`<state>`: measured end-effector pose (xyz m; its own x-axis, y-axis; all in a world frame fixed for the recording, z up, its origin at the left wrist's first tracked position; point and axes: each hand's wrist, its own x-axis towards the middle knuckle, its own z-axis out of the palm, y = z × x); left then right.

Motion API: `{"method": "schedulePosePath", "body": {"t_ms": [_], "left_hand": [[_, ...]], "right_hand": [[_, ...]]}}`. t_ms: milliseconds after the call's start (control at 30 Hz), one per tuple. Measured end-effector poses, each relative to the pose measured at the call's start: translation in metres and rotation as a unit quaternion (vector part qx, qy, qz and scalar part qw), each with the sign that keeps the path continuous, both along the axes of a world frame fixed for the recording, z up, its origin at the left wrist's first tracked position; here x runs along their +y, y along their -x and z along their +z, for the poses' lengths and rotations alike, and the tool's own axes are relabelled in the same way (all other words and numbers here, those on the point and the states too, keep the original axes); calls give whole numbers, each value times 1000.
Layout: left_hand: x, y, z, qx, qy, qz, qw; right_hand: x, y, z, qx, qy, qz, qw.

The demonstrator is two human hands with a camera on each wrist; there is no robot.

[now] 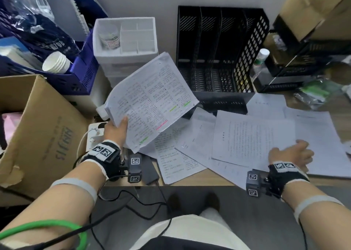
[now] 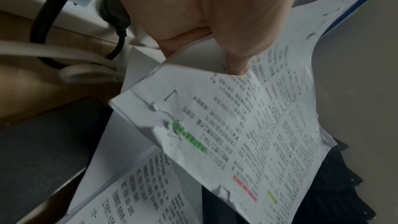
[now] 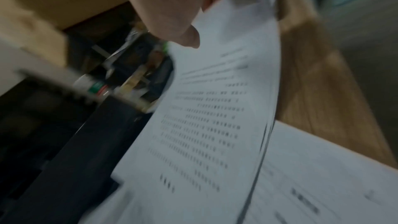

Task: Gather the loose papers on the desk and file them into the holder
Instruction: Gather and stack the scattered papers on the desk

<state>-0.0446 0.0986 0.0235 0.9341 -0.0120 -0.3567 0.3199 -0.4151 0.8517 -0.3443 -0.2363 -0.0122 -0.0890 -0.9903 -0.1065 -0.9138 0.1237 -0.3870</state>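
Observation:
My left hand [image 1: 115, 130] grips a stapled packet of printed sheets [image 1: 152, 101] with green and red highlights, lifted and tilted above the desk, left of the black file holder [image 1: 218, 50]. In the left wrist view the thumb [image 2: 237, 57] presses on the packet [image 2: 247, 125] near its stapled corner. My right hand [image 1: 290, 155] lies at the near edge of a printed sheet [image 1: 252, 136] on the right. The right wrist view, blurred, shows my right hand [image 3: 178, 14] pinching that sheet [image 3: 215, 108], raised a little. More loose papers [image 1: 176, 155] overlap across the desk.
A cardboard box [image 1: 38, 126] stands at the left, with a power strip [image 1: 95, 134] and cables beside it. A white drawer organizer [image 1: 125, 37] and blue basket [image 1: 81, 75] sit behind. Black trays [image 1: 303, 63] and a bottle [image 1: 262, 60] crowd the right. The desk edge [image 1: 209, 179] is close.

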Motion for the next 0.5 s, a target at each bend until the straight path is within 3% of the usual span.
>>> {"method": "schedulePosePath", "body": {"t_ms": [67,133,167,233,267,300,367,500], "left_hand": [[3,-1,1,-1,-5,3,1000],[8,-2,1,-3,1,11,1000],[11,-3,2,-2,6,17,1000],[16,3,12,-2,17,20,1000],[18,5,16,1,22,19,1000],[20,7,18,8,30,18,999],[25,14,21,15,26,11,999],[37,16,27,2,-26,-27,999]], "right_hand": [[25,-20,4,9,58,113,992],[59,-46,2,-11,31,279,960],[79,-60,-1,-28,-47,365,930],[124,-84,-9,3,-225,510,830],[144,-95,-15,41,-270,552,788],[163,-108,-23,75,-286,574,763],[192,-126,-38,128,-266,594,748],[219,-149,-55,195,-222,575,762]]}}
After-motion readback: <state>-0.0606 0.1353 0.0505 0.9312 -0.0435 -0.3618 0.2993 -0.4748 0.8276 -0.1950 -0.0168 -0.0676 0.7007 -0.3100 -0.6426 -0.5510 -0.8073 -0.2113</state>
